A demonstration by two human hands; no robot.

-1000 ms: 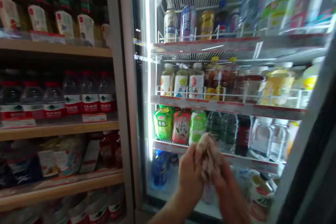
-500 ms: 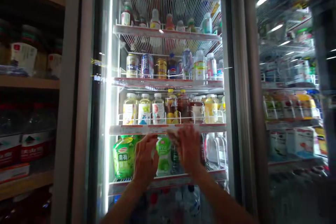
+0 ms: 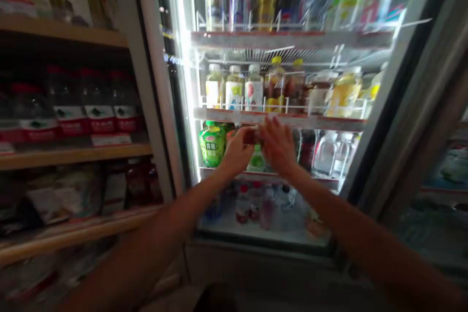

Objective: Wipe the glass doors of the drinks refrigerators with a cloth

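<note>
Left hand (image 3: pixel 238 150): curled, hold unclear.
Right hand (image 3: pixel 277 145): left's three o'clock, hold unclear.
Bottles (image 3: pixel 254 90): twelve o'clock; I'd steer clear.

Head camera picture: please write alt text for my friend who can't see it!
Left hand and right hand, bare and raised close together before a lit drinks fridge; blur hides whether they hold anything. Bottles and cans line its shelves; red-capped water bottles stand on darker wooden shelves at picture left.
</note>
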